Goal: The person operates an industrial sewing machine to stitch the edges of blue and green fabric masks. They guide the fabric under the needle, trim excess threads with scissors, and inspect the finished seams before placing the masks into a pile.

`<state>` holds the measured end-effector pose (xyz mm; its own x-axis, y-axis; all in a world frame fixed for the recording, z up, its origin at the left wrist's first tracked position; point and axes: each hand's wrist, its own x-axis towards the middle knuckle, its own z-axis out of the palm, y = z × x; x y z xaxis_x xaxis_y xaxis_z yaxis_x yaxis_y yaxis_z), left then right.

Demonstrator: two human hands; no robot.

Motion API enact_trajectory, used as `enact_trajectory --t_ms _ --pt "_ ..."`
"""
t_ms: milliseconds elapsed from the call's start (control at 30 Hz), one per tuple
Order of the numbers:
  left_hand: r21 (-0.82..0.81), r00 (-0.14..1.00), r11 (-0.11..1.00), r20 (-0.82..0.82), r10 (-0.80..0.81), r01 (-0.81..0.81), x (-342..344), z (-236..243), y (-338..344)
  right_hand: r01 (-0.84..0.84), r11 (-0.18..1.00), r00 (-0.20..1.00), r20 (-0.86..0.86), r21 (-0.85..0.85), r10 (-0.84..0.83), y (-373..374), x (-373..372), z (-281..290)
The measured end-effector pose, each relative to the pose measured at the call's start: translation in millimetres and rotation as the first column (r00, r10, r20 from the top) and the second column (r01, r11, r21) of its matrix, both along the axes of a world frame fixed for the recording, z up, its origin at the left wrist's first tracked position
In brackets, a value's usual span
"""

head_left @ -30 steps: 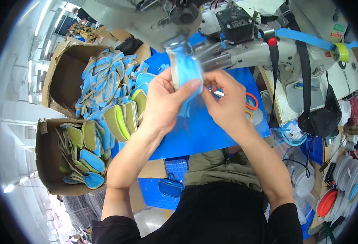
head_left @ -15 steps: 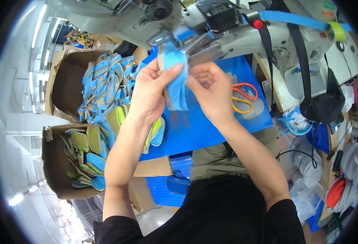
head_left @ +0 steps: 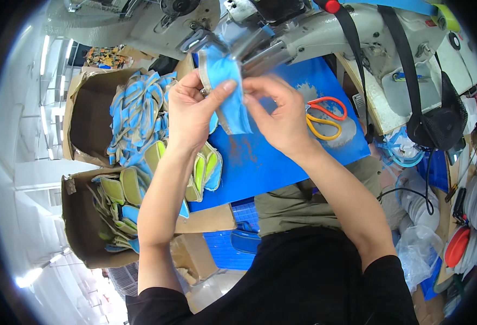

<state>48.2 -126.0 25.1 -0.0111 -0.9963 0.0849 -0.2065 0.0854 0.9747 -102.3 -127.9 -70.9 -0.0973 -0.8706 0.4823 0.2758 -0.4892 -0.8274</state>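
A strip-like blue fabric piece [head_left: 227,108] with a beige edge hangs below the working end of a sewing machine [head_left: 298,46]. My left hand [head_left: 191,111] pinches it from the left, thumb flat on its blue face and fingers behind. From the other side my right hand [head_left: 279,119] is closed at the fabric's right edge, its thumb and fingertips touching it; slight blur softens those fingers. The fabric's upper end lies at the machine's metal parts, where its exact position is hidden. Beneath both hands spreads a blue work surface [head_left: 282,170].
Scissors with red and yellow handles [head_left: 325,130] lie right of my right hand. To the left, a cardboard box [head_left: 89,116] stands by heaped blue-beige pieces [head_left: 138,119]; a lower box [head_left: 79,216] holds green and blue pads. Black straps [head_left: 403,65] hang at the right.
The fabric's lower end has swung slightly and now slants, both hands still at it. The whole view has shifted a little, with the machine higher in the picture.
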Motion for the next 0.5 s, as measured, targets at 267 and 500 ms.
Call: enact_trajectory --t_ms 267,500 --pt "-0.087 0.995 0.994 0.077 0.068 -0.061 -9.6 -7.6 4.6 0.077 0.997 0.993 -0.084 -0.007 -0.077 3.3 2.4 2.2" --pt "-0.066 0.998 0.996 -0.026 0.057 -0.059 -11.2 -14.7 2.0 -0.015 0.989 1.0 0.016 0.147 0.013 2.4 13.2 -4.7"
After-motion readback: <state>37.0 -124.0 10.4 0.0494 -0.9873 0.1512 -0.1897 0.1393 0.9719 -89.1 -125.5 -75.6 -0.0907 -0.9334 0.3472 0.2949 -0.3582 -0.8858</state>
